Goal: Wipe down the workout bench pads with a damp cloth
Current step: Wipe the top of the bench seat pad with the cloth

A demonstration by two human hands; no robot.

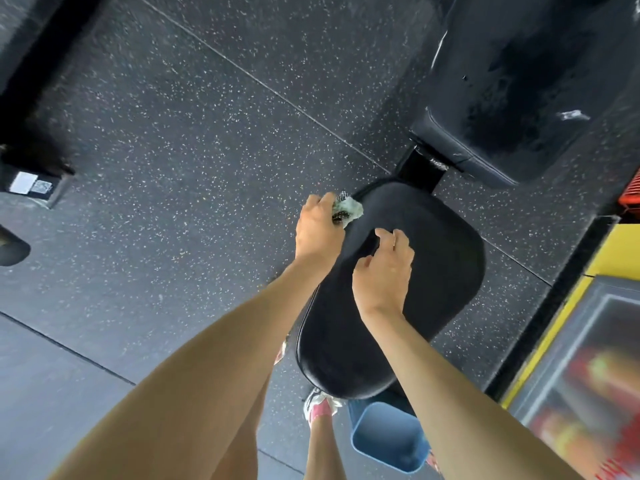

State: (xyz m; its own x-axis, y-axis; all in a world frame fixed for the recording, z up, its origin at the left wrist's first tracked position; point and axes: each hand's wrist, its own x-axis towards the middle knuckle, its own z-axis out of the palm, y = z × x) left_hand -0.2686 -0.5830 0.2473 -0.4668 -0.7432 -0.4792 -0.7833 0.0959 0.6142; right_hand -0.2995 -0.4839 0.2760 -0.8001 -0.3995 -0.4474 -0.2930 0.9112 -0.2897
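Observation:
The black seat pad (429, 271) of the workout bench fills the middle of the view. My left hand (317, 230) grips a pale green patterned cloth (348, 211) against the pad's far left edge. My right hand (382, 271) rests on the pad's top with fingers bent, fingertips touching the surface, holding nothing. Beyond the seat, the black back pad (512, 84) runs up to the right, its surface streaked with wet marks.
A blue bucket (388, 434) stands on the floor under the near end of the seat, beside my shoe (320, 405). Speckled rubber floor (194, 140) spreads to the left. A yellow-framed cabinet (588, 358) stands at the right. Dark equipment (31, 181) sits at the far left.

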